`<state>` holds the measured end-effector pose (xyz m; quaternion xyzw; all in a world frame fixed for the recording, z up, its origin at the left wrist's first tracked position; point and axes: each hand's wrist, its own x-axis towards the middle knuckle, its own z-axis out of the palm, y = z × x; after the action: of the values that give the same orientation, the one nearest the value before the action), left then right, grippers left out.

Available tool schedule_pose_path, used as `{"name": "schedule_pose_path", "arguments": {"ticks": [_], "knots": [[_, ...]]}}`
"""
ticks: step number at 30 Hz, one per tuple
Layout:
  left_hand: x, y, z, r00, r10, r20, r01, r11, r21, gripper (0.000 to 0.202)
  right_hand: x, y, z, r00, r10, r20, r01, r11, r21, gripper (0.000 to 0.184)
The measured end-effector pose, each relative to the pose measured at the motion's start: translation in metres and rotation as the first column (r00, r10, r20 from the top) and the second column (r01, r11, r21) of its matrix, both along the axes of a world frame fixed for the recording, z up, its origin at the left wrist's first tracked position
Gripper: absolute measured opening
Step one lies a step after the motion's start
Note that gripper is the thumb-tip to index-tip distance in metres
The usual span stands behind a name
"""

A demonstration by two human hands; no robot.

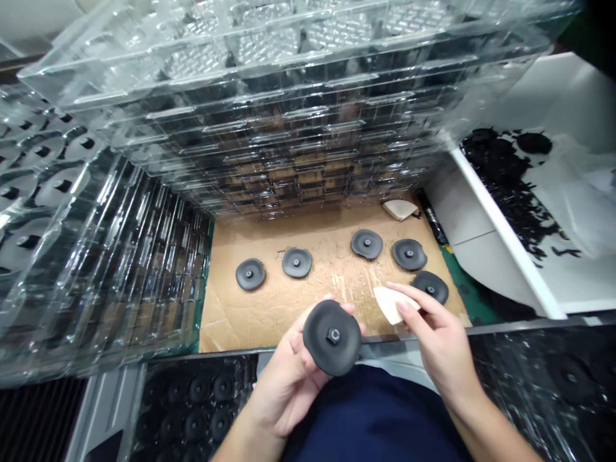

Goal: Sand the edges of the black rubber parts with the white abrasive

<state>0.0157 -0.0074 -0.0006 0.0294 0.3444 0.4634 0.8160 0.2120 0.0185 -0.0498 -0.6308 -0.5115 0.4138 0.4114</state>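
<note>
My left hand [289, 378] is closed around a round black plastic disc [320, 353], which has a short stub with a small ring at its middle. The stub side faces up toward me. A flat white triangular pad [389, 304] is pinched between the thumb and fingers of my right hand [445, 343], its broad edge pointing left, apart from the disc. Similar black discs lie on a cardboard sheet [269, 314] beyond my hands, among them one disc [436, 286] just behind my right fingers, another disc [366, 244] further back and a disc [250, 274] at the left.
Tall stacks of clear plastic trays [308, 102] rise behind the cardboard and at the left. On the right, a white bin [505, 237] holds black scraps. A second white wedge [400, 209] and a black marker-like stick [433, 218] lie near the back right corner.
</note>
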Motion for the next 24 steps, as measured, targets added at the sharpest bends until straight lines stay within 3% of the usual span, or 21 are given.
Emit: {"name": "schedule_pose_path", "arguments": {"ticks": [3, 4, 6, 8, 10, 13, 15, 19, 21, 24], "knots": [[0.005, 0.0, -0.001, 0.995, 0.069, -0.074, -0.07, 0.997, -0.012, 0.059, -0.018, 0.004, 0.04, 0.994, 0.084, 0.063, -0.094, 0.981, 0.17, 0.022], [0.007, 0.0, -0.002, 0.99, 0.089, -0.105, -0.091, 0.996, -0.017, 0.06, -0.025, 0.005, 0.052, 0.983, 0.142, 0.116, -0.169, 0.947, 0.273, 0.023], [0.009, 0.0, -0.004, 0.98, 0.106, -0.167, -0.11, 0.994, -0.019, 0.06, -0.039, 0.006, 0.071, 0.923, 0.305, 0.232, -0.379, 0.821, 0.428, 0.026], [0.01, -0.001, -0.005, 0.971, 0.117, -0.208, -0.123, 0.992, -0.015, 0.058, -0.05, 0.008, 0.081, 0.827, 0.477, 0.297, -0.562, 0.706, 0.43, 0.025], [0.011, 0.0, -0.005, 0.966, 0.135, -0.222, -0.142, 0.99, -0.015, 0.057, -0.056, 0.011, 0.084, 0.755, 0.579, 0.308, -0.656, 0.662, 0.362, 0.023], [0.014, 0.004, -0.001, 0.971, 0.123, -0.205, -0.131, 0.991, -0.025, 0.057, -0.063, 0.016, 0.084, 0.811, 0.474, 0.343, -0.584, 0.693, 0.422, 0.022], [0.015, 0.006, 0.004, 0.974, 0.109, -0.201, -0.118, 0.993, -0.032, 0.05, -0.064, 0.016, 0.084, 0.842, 0.412, 0.349, -0.539, 0.68, 0.498, 0.024], [0.009, 0.009, 0.012, 0.976, 0.124, -0.181, -0.132, 0.991, -0.035, 0.045, -0.047, 0.006, 0.086, 0.753, 0.559, 0.345, -0.657, 0.624, 0.423, 0.025], [0.006, 0.008, 0.012, 0.982, 0.113, -0.153, -0.12, 0.992, -0.035, 0.051, -0.035, 0.002, 0.087, 0.744, 0.549, 0.382, -0.666, 0.657, 0.354, 0.023], [0.007, 0.009, 0.008, 0.988, 0.084, -0.133, -0.089, 0.996, -0.028, 0.057, -0.03, 0.004, 0.092, 0.778, 0.407, 0.479, -0.587, 0.742, 0.323, 0.023]]}}
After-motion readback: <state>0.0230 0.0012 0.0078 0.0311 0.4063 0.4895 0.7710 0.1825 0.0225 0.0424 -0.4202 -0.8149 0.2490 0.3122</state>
